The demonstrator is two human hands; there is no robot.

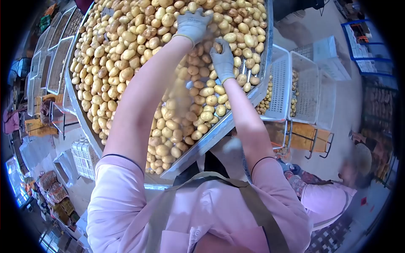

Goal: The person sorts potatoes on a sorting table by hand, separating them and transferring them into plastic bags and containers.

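A thick layer of potatoes (126, 55) covers the metal-edged sorting table (202, 147) in front of me. My left hand (192, 28), in a pale grey glove, reaches to the far part of the pile. Its fingers are spread over the potatoes, and their tips are partly hidden among them. Nearer and to the right is my right hand (222, 61), gloved the same way. Its fingers and thumb curl round a brownish potato (218, 47) just above the others. Between my forearms, some potatoes look blurred.
White plastic crates (280, 84), some with small potatoes inside, stand right of the table. More crates (59, 63) line the left side. Another person (325, 198) in a pink top is close by at lower right. An orange board (311, 137) lies near a metal frame.
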